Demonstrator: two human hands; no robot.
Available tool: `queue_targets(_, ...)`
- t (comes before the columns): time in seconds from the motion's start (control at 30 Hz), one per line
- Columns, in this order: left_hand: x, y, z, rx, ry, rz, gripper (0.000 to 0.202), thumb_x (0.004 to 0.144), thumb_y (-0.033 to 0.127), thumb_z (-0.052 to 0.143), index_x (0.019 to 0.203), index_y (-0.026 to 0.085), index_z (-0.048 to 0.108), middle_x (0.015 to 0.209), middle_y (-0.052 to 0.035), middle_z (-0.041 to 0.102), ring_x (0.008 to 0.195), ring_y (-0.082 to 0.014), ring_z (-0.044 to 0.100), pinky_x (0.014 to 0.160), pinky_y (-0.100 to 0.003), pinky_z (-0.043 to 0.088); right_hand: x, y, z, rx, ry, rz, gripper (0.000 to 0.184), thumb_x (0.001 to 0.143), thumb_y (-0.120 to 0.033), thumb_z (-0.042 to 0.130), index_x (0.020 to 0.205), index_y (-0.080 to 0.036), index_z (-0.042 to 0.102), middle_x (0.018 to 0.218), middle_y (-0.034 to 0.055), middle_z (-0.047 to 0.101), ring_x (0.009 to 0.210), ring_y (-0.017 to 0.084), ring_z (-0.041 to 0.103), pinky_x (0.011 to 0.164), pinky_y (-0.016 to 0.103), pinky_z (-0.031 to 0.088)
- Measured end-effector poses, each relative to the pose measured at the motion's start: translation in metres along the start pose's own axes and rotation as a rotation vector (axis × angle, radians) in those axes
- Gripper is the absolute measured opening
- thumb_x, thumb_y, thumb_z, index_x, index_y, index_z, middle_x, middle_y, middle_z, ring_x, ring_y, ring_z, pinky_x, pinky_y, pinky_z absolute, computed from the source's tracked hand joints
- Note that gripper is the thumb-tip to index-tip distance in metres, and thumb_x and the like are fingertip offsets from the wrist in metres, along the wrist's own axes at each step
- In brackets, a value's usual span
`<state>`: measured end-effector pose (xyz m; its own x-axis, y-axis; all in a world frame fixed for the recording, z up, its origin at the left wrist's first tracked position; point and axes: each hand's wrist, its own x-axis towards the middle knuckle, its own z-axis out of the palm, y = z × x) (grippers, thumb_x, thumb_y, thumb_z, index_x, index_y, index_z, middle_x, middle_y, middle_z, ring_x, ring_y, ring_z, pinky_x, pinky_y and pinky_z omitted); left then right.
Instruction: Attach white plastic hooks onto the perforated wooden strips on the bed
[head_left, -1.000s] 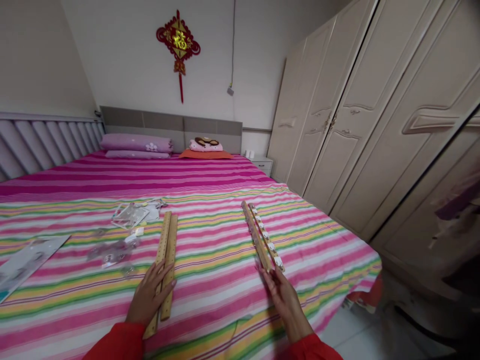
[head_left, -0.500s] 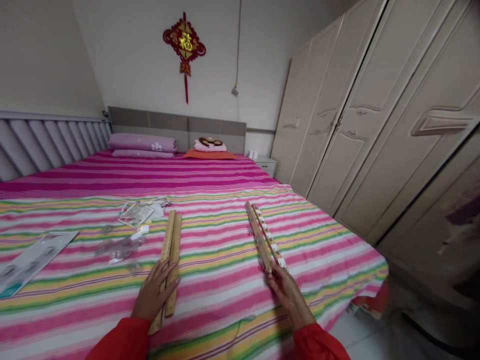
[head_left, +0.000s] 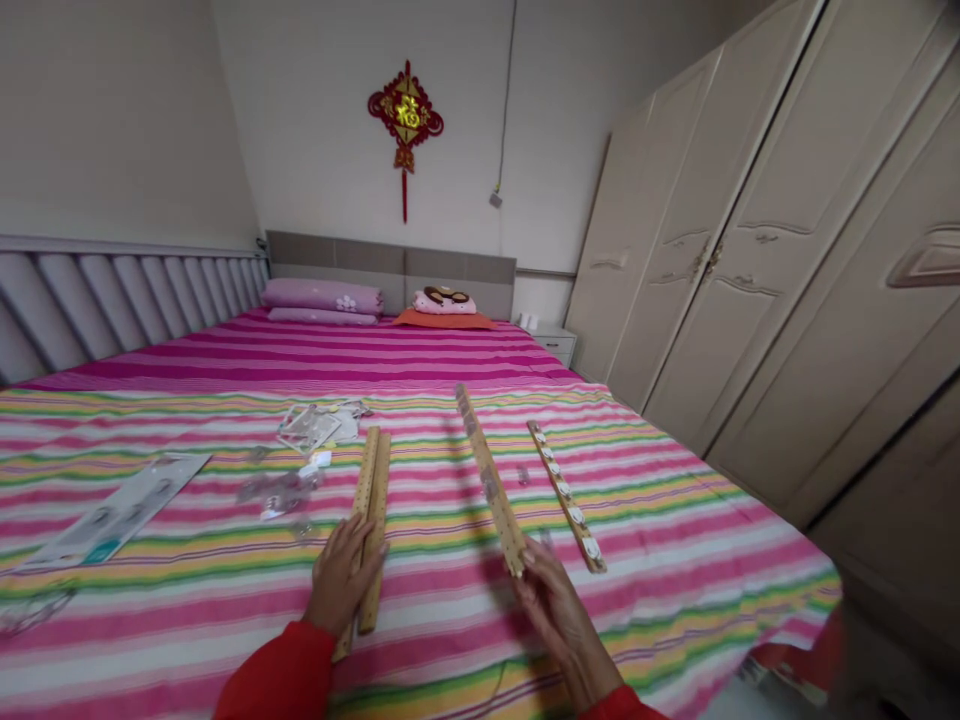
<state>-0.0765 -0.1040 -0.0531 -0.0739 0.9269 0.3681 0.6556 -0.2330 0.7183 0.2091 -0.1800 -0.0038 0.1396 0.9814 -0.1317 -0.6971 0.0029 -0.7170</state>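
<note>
My left hand (head_left: 349, 570) lies over a pair of wooden rulers, its fingers draped across them near their close ends. The left ruler (head_left: 367, 470) and the right ruler (head_left: 381, 480) rest almost side by side on the striped sheet. In my right hand (head_left: 551, 605) one end of another wooden ruler (head_left: 487, 470) is pinched, its far end raised off the sheet. Clear plastic patches show along this ruler. Further right lies a wooden strip (head_left: 561, 485) with a row of white round pieces on it, apart from my right hand.
Clear plastic bits (head_left: 281, 490) and a pile of small packaging (head_left: 319, 425) lie left of the rulers. A clear package (head_left: 124, 510) lies further left. Pillows (head_left: 322, 297) sit by the headboard (head_left: 457, 268). A wardrobe (head_left: 675, 250) stands right of the bed.
My right hand has lifted a ruler away from the strip with white pieces and swung it left; the strip stays on the sheet. My left hand remains on its rulers. The view has shifted left.
</note>
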Motion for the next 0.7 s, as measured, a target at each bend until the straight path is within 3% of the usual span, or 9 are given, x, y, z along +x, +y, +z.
queue_targets(0.07,-0.004,0.027,0.0,-0.177,0.033,-0.008,0.046,0.078,0.049,0.053,0.115,0.022,0.059,0.124,-0.0092,0.055,0.118,-0.0268,0.049,0.103,-0.047,0.037,-0.004,0.018,0.024,-0.02,-0.082,0.068,0.031,0.058,-0.019,0.079,0.087,-0.015,0.071,0.06,-0.0033,0.061,0.046,0.007,0.049,0.043,0.016,0.039)
queue_targets(0.13,-0.006,0.053,0.0,-0.372,0.034,-0.095,0.058,0.078,0.049,0.054,0.129,0.022,0.046,0.113,-0.0093,0.056,0.091,-0.0194,0.061,0.084,-0.038,0.051,-0.008,0.039,0.046,-0.037,-0.169,0.143,0.034,0.06,-0.021,0.078,0.093,-0.014,0.071,0.058,-0.003,0.06,0.044,0.007,0.046,0.041,0.016,0.035)
queue_targets(0.2,-0.005,0.072,-0.001,-0.449,0.065,-0.148,0.072,0.074,0.049,0.06,0.136,0.022,0.035,0.1,-0.0056,0.054,0.068,-0.0122,0.057,0.069,-0.031,0.052,-0.012,0.059,0.064,-0.043,-0.246,0.202,0.037,0.063,-0.023,0.077,0.098,-0.013,0.07,0.057,-0.0032,0.059,0.041,0.005,0.041,0.04,0.016,0.032)
queue_targets(0.27,-0.001,0.08,-0.004,-0.476,0.129,-0.167,0.081,0.07,0.049,0.065,0.138,0.02,0.031,0.09,-0.0026,0.052,0.063,-0.0105,0.053,0.061,-0.026,0.05,-0.015,0.077,0.079,-0.039,-0.306,0.243,0.039,0.064,-0.024,0.076,0.101,-0.013,0.069,0.056,-0.0038,0.057,0.037,0.004,0.035,0.038,0.015,0.029)
queue_targets(0.37,0.006,0.07,-0.013,-0.454,0.254,-0.23,0.075,0.073,0.051,0.061,0.135,0.018,0.035,0.082,-0.0006,0.051,0.061,-0.0111,0.052,0.058,-0.025,0.048,-0.019,0.093,0.095,-0.032,-0.38,0.288,0.041,0.064,-0.024,0.076,0.102,-0.013,0.069,0.06,-0.0022,0.059,0.037,0.003,0.034,0.037,0.016,0.029)
queue_targets(0.47,0.016,0.045,-0.025,-0.436,0.316,-0.264,0.059,0.079,0.055,0.051,0.126,0.02,0.046,0.083,-0.0027,0.058,0.066,-0.014,0.057,0.059,-0.026,0.048,-0.02,0.099,0.104,-0.048,-0.406,0.331,0.041,0.062,-0.023,0.077,0.1,-0.013,0.07,0.062,-0.0008,0.061,0.037,0.003,0.034,0.037,0.016,0.03)
queue_targets(0.6,0.037,0.01,-0.04,-0.423,0.368,-0.301,0.055,0.08,0.058,0.045,0.118,0.019,0.054,0.092,-0.0073,0.064,0.079,-0.0185,0.062,0.064,-0.029,0.05,-0.021,0.106,0.107,-0.038,-0.382,0.395,0.043,0.057,-0.022,0.078,0.099,-0.013,0.07,0.059,-0.0022,0.059,0.035,0.003,0.033,0.035,0.016,0.029)
queue_targets(0.7,0.058,-0.008,-0.049,-0.456,0.406,-0.314,0.055,0.078,0.057,0.049,0.114,0.016,0.055,0.091,-0.0089,0.065,0.077,-0.0181,0.063,0.068,-0.03,0.051,-0.021,0.112,0.103,-0.058,-0.393,0.436,0.043,0.058,-0.023,0.078,0.099,-0.013,0.07,0.054,-0.0029,0.057,0.033,0.003,0.033,0.033,0.015,0.026)
